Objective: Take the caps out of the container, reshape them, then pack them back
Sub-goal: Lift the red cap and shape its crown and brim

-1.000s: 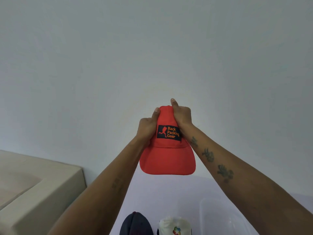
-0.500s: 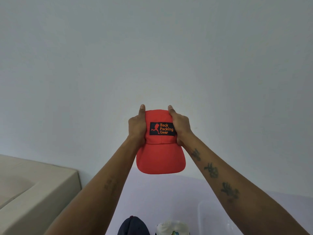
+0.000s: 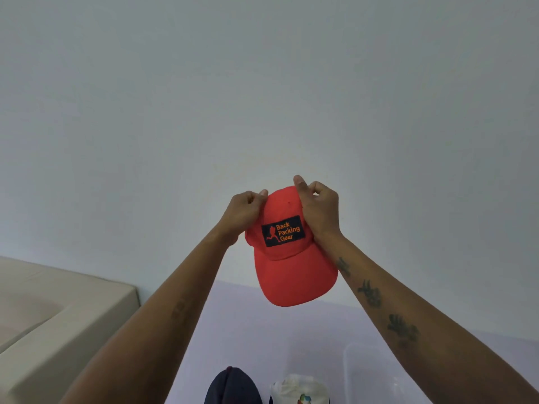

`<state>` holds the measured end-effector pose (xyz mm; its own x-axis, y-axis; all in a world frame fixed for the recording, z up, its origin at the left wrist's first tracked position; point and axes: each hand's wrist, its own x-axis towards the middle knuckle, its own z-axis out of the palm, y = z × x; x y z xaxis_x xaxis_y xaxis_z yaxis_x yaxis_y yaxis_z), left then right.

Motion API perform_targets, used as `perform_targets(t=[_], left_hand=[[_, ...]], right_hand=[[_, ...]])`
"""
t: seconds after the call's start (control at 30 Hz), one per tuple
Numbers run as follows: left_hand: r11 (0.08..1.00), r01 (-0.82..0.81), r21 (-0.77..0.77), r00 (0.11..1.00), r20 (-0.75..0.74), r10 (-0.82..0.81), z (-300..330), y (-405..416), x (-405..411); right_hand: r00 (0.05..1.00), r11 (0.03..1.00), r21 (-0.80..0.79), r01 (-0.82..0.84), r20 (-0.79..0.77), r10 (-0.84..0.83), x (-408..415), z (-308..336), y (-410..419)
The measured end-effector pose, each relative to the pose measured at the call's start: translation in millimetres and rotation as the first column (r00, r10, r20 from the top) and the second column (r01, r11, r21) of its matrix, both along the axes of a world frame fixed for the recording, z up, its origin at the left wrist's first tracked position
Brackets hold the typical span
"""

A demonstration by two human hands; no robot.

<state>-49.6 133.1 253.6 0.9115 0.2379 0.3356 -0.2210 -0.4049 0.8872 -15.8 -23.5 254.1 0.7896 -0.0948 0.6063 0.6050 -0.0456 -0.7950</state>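
Note:
I hold a red cap (image 3: 291, 275) with a black "Back Packing Gear" patch up in front of the wall, brim hanging down and tilted right. My left hand (image 3: 243, 214) pinches the left side of its crown. My right hand (image 3: 319, 211) grips the right side, thumb pressed on the top of the crown. Below, on the pale lilac table (image 3: 248, 330), sit a dark navy cap (image 3: 232, 386) and a white cap (image 3: 300, 389) with a coloured logo, both cut off by the bottom edge. A clear plastic container (image 3: 376, 371) stands at the lower right, partly behind my right forearm.
A beige cushioned seat or sofa arm (image 3: 58, 316) fills the lower left, next to the table. A plain grey-white wall (image 3: 262, 97) takes up most of the view behind the cap.
The cap has tilted, its brim swinging to the right. Both hands shifted from flat grips on the crown's sides to pinching near its top.

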Motion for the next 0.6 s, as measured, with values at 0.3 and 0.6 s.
perform_targets(t=[0.3, 0.6], left_hand=[[0.98, -0.064, -0.188, 0.993, 0.083, 0.081, 4, -4, 1], [0.942, -0.074, -0.329, 0.996, 0.014, 0.083, 10, -13, -1]], right_hand=[[0.985, 0.915, -0.386, -0.116, -0.161, 0.057, 0, 4, 20], [0.968, 0.981, -0.05, -0.188, -0.178, 0.177, -2, 5, 29]])
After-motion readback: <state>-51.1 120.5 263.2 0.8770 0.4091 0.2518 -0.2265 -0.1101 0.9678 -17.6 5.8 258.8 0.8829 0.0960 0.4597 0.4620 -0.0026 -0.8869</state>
